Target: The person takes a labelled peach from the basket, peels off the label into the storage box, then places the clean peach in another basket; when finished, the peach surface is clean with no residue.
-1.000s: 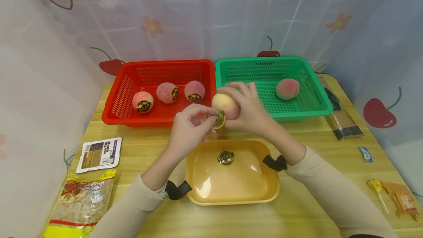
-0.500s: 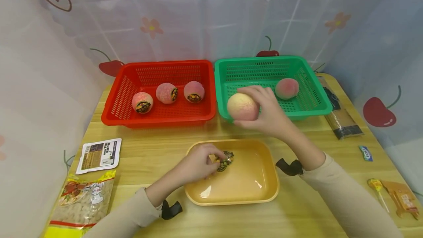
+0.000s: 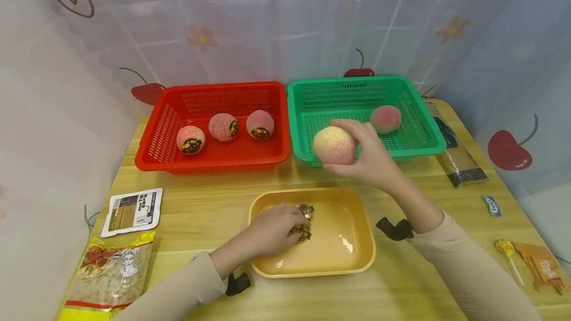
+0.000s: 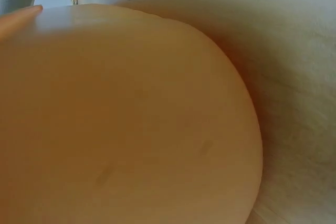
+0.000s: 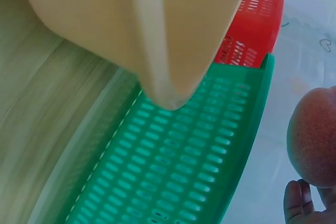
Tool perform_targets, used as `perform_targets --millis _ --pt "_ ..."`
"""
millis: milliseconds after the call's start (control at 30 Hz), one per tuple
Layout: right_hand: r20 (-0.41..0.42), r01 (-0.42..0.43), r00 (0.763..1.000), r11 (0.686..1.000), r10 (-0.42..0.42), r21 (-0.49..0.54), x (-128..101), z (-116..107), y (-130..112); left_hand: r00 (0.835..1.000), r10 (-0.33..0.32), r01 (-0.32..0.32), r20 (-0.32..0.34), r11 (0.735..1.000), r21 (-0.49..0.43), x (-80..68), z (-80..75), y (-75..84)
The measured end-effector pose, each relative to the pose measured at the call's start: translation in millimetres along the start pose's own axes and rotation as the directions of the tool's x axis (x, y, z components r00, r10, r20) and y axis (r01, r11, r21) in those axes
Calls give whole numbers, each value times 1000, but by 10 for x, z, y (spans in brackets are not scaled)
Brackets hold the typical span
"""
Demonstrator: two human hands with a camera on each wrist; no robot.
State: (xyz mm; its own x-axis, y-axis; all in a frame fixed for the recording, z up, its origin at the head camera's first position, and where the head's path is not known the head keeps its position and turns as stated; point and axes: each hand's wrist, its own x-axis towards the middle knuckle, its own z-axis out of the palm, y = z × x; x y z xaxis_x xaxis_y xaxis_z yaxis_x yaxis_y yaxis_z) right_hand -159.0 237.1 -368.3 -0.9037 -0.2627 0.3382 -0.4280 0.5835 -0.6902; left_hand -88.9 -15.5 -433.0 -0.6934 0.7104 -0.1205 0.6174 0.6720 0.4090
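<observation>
Pale yellow-pink peach (image 3: 334,144), bare of sticker, in right hand (image 3: 372,160).

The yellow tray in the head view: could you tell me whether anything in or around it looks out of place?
Yes, mildly. Two loose stickers lie in the yellow tray under the left hand, crumpled rather than flat. The peach in the right hand shows no sticker, unlike the three in the red basket.
</observation>
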Motion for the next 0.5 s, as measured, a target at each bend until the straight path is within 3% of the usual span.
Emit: perform_targets --millis 100,167,333,500 --pt "-2 -46 999 998 46 45 -21 -18 9 998 23 -19 -61 998 65 -23 -16 21" --pt "-4 -58 998 996 59 61 -30 -38 17 993 18 -11 -113 998 61 -41 -85 51" --pt "-11 -55 998 993 56 106 -29 -110 79 969 -43 43 -243 999 -4 -58 -445 105" --pt "-8 -106 994 977 110 184 0 -184 197 931 -97 95 -351 995 -22 47 -774 -4"
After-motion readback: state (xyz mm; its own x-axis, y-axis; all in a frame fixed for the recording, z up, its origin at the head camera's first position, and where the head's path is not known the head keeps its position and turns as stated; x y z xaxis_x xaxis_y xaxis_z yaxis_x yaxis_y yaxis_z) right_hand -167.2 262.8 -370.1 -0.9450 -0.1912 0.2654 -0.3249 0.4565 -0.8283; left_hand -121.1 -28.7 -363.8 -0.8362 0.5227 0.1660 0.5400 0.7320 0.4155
